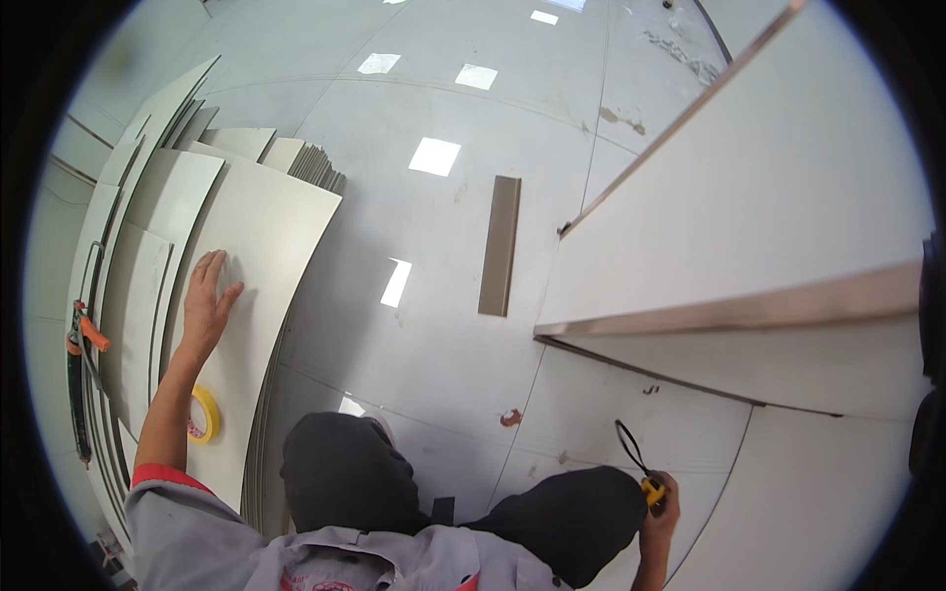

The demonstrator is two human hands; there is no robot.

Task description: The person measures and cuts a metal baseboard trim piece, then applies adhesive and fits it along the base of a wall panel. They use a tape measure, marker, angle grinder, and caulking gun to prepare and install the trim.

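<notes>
My left hand (pixel 209 303) lies on the face of a large cream panel (pixel 264 222), the front one of a leaning stack. Its fingers are stretched out and hold nothing. Beside my left forearm, a yellow roll of tape (pixel 213 414) sits against the same panel, partly hidden by the arm. Down at my right knee, my right hand (pixel 666 514) is closed around a small yellow and black tape measure (pixel 652 490), whose black wrist strap (pixel 631 451) loops upward.
An orange and black caulking gun (pixel 81 340) rests at the stack's left side. A brown strip (pixel 500 246) lies on the shiny grey floor (pixel 394 246). A large white panelled unit with a brown edge (pixel 749 317) fills the right side. My bent knees (pixel 350 473) are close below.
</notes>
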